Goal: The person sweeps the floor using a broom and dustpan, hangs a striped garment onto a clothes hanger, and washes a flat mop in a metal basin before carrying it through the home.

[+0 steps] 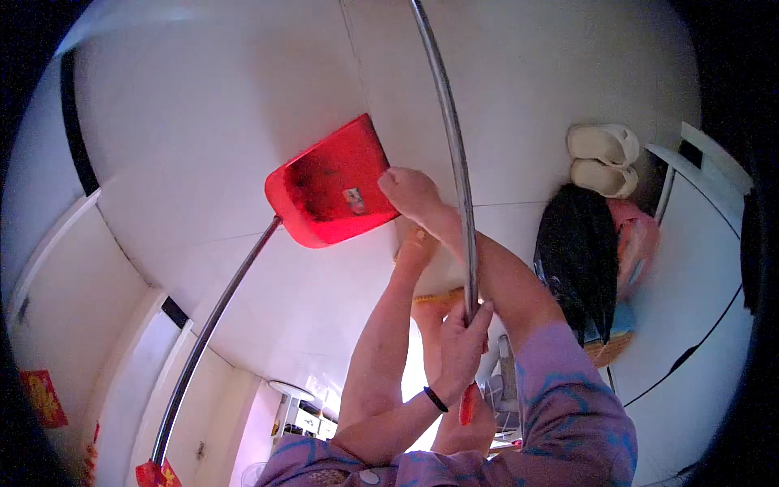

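A red dustpan lies on the floor, its inside dark with dirt and holding a small pale scrap. Its long metal handle runs down to the lower left. My left hand, with a black wristband, is wrapped round a silver pole; the pole's red end sticks out below my fist and its far end is out of frame. My right hand reaches over the dustpan's right edge with curled fingers. What it pinches, if anything, is hidden, and whether it touches the pan I cannot tell.
Pale clogs stand at the right beside a black bag and a pink bag. A white panel with a dark cable is at the far right. Doors line the left. My bare legs are below the pan.
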The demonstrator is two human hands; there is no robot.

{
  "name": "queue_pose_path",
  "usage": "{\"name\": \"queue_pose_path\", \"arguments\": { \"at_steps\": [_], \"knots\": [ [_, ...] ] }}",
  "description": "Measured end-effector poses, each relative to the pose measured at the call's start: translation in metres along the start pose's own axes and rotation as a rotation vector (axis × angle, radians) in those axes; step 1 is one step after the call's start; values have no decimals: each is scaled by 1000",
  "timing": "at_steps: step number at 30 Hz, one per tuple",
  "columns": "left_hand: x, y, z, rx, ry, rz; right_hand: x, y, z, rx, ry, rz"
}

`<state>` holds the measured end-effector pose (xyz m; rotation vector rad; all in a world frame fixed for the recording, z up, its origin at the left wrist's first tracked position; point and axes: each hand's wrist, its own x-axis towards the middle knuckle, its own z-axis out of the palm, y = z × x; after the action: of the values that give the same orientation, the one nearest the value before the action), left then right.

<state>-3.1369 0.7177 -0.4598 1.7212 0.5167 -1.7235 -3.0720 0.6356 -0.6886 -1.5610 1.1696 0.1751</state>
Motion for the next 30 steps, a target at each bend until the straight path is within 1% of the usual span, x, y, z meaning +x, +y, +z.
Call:
{"name": "queue_pose_path", "arguments": {
  "at_steps": [2,3,5,6,7,9,11,12,13,15,16,18,19,21,22,24,25,27,30],
  "knots": [
    [1,2,1,78,51,-76,-3,-13,-9,-91,-126,-34],
    [0,5,2,98,48,-71,-6,-12,-8,-93,-124,-25],
    [1,-1,4,67,61,-48,-12,-11,-5,171,-171,-345],
    [2,-4,5,36,79,-18,-13,-6,0,172,-170,-342],
    [2,-5,6,39,79,-20,-13,-1,5,141,-109,-465],
    [2,-7,6,11,89,-1,-11,9,8,113,-46,-583],
    [3,-8,6,45,87,-21,-5,25,-2,100,-96,-201],
    [3,-7,6,76,83,-37,-4,25,-11,100,-98,-198],
    [4,-9,7,77,84,-40,-3,22,-25,225,-146,50],
    [5,-13,9,20,70,-15,2,42,-33,348,-194,302],
    [4,-12,11,21,70,-16,9,70,-23,106,-67,206],
    [2,-10,15,18,65,-31,25,114,-7,-131,50,113],
    [1,-11,16,17,66,-39,31,120,-7,-180,175,-50],
    [2,-17,17,3,57,-40,36,124,-12,-227,298,-210],
    [3,-19,17,-1,55,-43,38,92,-34,-56,134,-66],
    [4,-20,16,6,70,-37,42,76,-36,117,-33,81],
    [5,-21,15,8,77,-36,48,76,-32,81,79,15],
    [5,-22,14,-1,54,-42,51,74,-26,45,182,-48],
    [4,-19,14,26,45,-52,52,76,-17,-95,227,-101]
  ]
}}
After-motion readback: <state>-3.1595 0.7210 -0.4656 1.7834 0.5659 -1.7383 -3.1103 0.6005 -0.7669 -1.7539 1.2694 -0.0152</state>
